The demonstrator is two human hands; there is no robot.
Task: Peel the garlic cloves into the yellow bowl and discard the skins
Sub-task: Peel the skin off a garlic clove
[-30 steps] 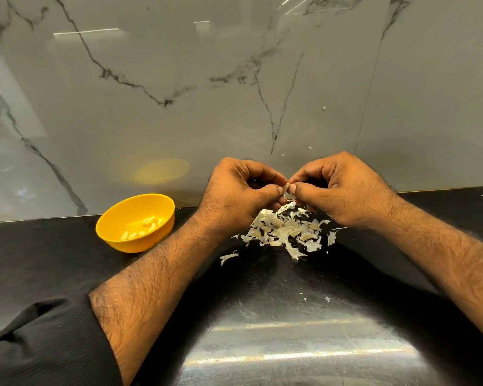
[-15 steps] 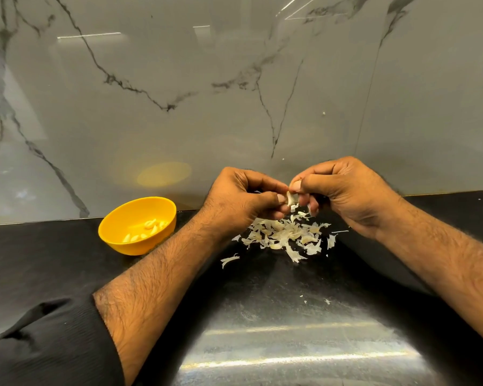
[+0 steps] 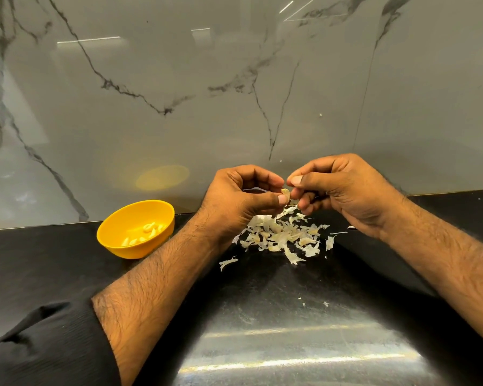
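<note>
**Both hands pinched one garlic clove above the skin pile**

Nearest you, your black sleeve [image 3: 48, 346] covered the left forearm at the lower left, and the black countertop [image 3: 262, 316] showed a bright glare patch in front of you with a few tiny skin flecks on it. A single loose skin strip [image 3: 228, 262] lay just on the near side of the main heap. Beyond it, the pile of garlic skins [image 3: 283, 235] spread on the counter directly below your hands.

Your left hand [image 3: 240, 196] was curled, its thumb and fingertips pinching the garlic clove [image 3: 285, 193]. Your right hand [image 3: 343, 188] was curled too, thumb and forefinger gripping the same clove from the other side, so the two hands met over the pile. How much skin remained on the clove was too small to tell; it looked partly bare.

To the left, well apart from the pile, the yellow bowl [image 3: 115, 235] stood on the counter near the wall, with several peeled cloves [image 3: 144, 232] inside. Behind everything rose the grey veined marble wall [image 3: 179, 79], which carried a faint yellow reflection of the bowl.
</note>
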